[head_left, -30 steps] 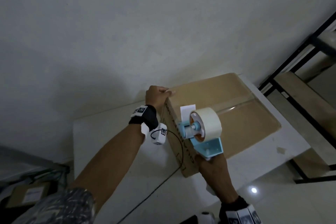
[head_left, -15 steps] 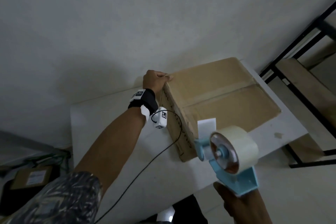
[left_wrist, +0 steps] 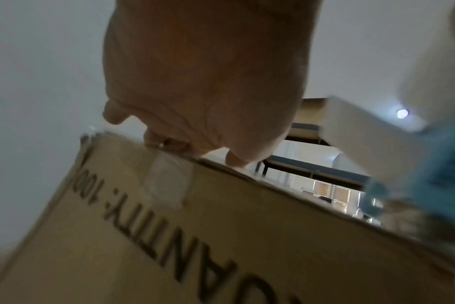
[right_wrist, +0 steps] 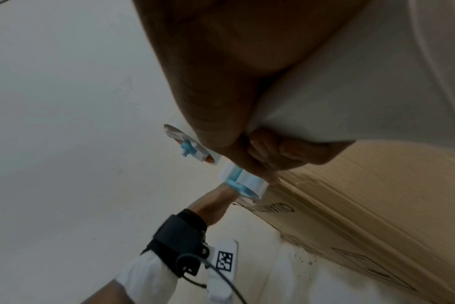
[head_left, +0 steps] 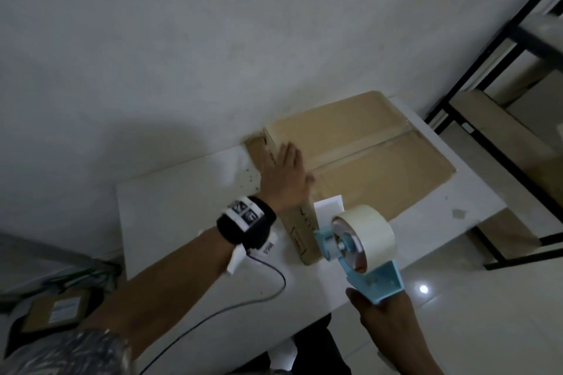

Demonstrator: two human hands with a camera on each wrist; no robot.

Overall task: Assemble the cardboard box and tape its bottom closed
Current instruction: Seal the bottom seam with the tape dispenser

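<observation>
Both hands busy: my left hand [head_left: 288, 179] lies flat on the box [head_left: 365, 158] at the surface's far edge, so I should rub the tape end down firmly while my right hand [head_left: 384, 318] grips the dispenser [head_left: 362, 248] clear.

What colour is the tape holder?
Light blue: the tape holder in the right hand shows best in the head view.

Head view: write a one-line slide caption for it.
Left hand presses flat on the taped cardboard box while the right hand holds the blue tape dispenser clear of it.
</observation>
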